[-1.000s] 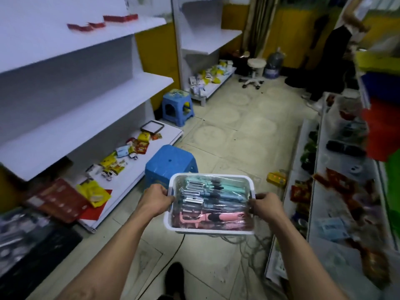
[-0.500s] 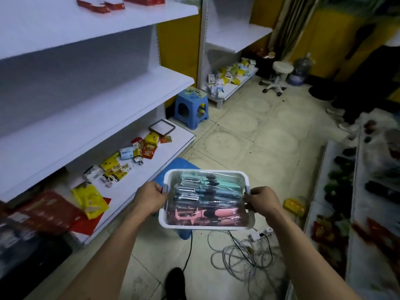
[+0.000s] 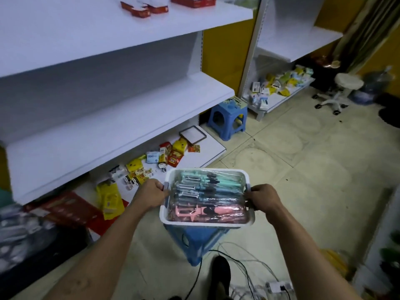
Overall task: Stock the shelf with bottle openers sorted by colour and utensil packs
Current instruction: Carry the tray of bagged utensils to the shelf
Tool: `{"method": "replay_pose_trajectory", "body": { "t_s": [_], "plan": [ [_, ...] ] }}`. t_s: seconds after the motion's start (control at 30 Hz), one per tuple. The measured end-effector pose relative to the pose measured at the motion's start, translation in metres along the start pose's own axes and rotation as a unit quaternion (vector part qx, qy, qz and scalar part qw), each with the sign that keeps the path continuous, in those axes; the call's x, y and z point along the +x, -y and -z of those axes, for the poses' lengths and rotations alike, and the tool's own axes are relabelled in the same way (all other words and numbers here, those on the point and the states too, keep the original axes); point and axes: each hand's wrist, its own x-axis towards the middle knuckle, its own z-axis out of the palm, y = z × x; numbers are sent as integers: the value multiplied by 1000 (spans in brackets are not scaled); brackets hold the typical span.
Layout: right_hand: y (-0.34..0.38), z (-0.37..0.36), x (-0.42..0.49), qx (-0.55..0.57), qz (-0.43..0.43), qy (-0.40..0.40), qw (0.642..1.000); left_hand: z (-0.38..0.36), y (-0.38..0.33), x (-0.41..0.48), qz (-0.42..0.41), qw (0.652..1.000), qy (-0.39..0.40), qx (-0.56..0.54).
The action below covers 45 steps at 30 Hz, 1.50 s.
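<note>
I have the white bin (image 3: 206,221) gripped at both ends: my left hand (image 3: 149,194) is clamped on its left handle and my right hand (image 3: 265,199) on its right. Inside lie wrapped bottle openers (image 3: 207,194), teal at the far side, blue in the middle, pink nearest me. The bin hangs above a blue stool (image 3: 198,243), just right of the white shelf (image 3: 121,131), whose bottom board holds scattered packets (image 3: 173,154).

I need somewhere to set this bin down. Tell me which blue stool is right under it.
The stool directly beneath the white bin, by the person's foot. The other blue stool stands farther off, against the shelving.
</note>
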Motion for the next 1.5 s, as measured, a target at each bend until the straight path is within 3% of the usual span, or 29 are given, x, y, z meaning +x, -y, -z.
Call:
{"method": "replay_pose_trajectory", "body": {
  "t_s": [0.4, 0.53, 0.93, 1.2, 1.5],
  "plan": [
    [114, -12, 133, -80, 108, 104, 986, 23, -22, 68, 70, 989, -113, -70],
    [147, -37, 165, -102, 117, 123, 980, 38, -13, 104, 94, 981, -111, -132],
    [266, -159, 242, -118, 45, 83, 988, 116, 46, 274, 125, 972, -67, -187],
    [318, -183, 291, -117, 9, 97, 988, 151, 26, 342, 116, 968, -74, -212],
    [336, -139, 412, -69, 25, 237, 969, 115, -56, 435, 99, 975, -140, -144]
  ]
}}
